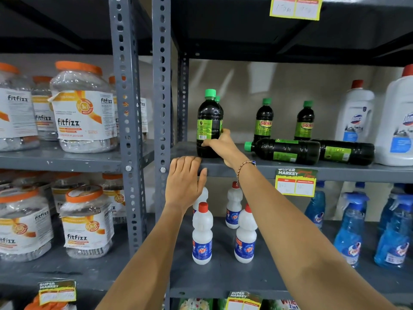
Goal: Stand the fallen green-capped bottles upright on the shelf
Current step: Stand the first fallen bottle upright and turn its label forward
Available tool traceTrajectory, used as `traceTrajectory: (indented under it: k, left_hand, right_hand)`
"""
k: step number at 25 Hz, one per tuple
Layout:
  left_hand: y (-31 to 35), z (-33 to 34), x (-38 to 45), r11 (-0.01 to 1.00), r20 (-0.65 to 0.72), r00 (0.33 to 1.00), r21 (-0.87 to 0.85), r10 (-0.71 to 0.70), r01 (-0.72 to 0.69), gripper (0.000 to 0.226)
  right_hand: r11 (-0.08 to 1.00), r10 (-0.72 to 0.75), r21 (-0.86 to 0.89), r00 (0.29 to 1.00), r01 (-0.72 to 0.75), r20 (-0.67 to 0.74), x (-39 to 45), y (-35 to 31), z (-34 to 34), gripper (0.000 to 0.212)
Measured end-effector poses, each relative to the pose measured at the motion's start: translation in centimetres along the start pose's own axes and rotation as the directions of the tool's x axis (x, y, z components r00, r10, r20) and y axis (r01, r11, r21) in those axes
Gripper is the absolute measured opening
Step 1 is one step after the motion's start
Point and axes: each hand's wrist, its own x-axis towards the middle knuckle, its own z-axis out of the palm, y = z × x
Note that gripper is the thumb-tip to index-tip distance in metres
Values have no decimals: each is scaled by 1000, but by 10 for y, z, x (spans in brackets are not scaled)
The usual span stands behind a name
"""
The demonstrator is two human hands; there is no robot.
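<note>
Head-height, close, facing shelf

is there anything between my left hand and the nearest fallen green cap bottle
Yes. The right hand and its forearm reach across, gripping the upright bottle, between the left hand on the shelf edge and the fallen bottle. Beyond them nothing visible blocks.

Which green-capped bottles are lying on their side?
Two: the front lying bottle, green cap pointing left, and the one behind it on the right. The others stand upright.
</note>
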Motion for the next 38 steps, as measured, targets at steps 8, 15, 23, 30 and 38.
traceTrajectory:
  k: [8,15,23,30,38]
  left_hand:
    - [1,-2,0,1000,25,1000,13,-14,14,39]
    - [1,0,0,1000,23,1000,24,-10,10,41]
    - [0,0,-1,999,12,1000,31,-9,8,40]
    - [1,0,1,999,18,1000,30,-12,12,41]
    - [1,-1,1,1000,32,999,14,-13,12,42]
  right_hand:
    - [998,4,-69,999,-7,-45,6,6,3,85]
    - [992,-37,-127,994,24,-99,4,7,0,82]
    - [995,18,-100,998,-24,-62,4,6,-1,73]
    - [991,0,-135,998,-8,-57,5,5,2,64]
    - [990,18,-136,999,-24,-45,2,4,2,76]
